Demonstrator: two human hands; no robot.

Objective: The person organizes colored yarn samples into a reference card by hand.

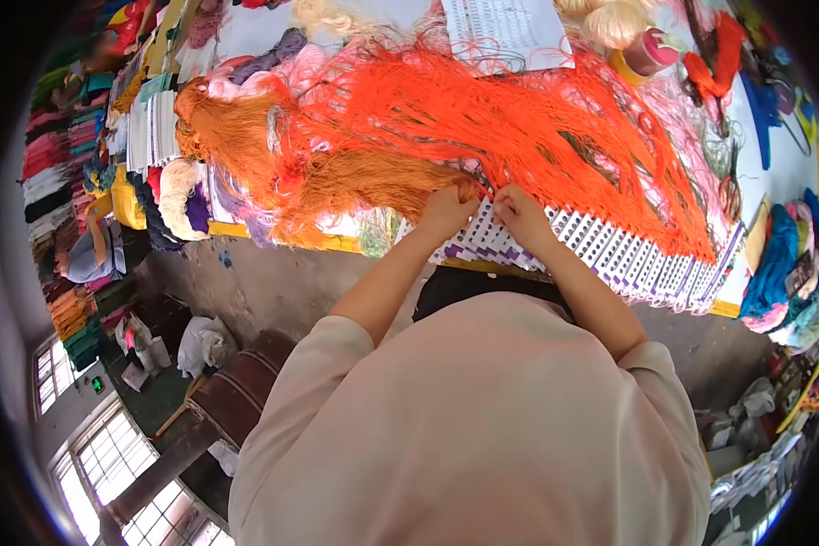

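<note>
My left hand (447,212) is closed at the right end of a rust-brown thread bundle (364,185), its fingers pinching strands. Close beside it, my right hand (522,219) has curled fingers over the row of white punched cards (601,246); what it pinches is too small to make out. Bright orange-red thread (482,114) spreads in a long loose mass beyond both hands, its near ends meeting the cards. Another rust-brown hank (232,132) lies farther left.
A printed sheet (508,32) lies at the table's far side, near a pink spool (648,53). Blue yarn hanks (771,259) hang at the right edge. A yellow strip (337,242) runs along the near edge. At far left, another person (91,250) is beside stacked coloured yarn.
</note>
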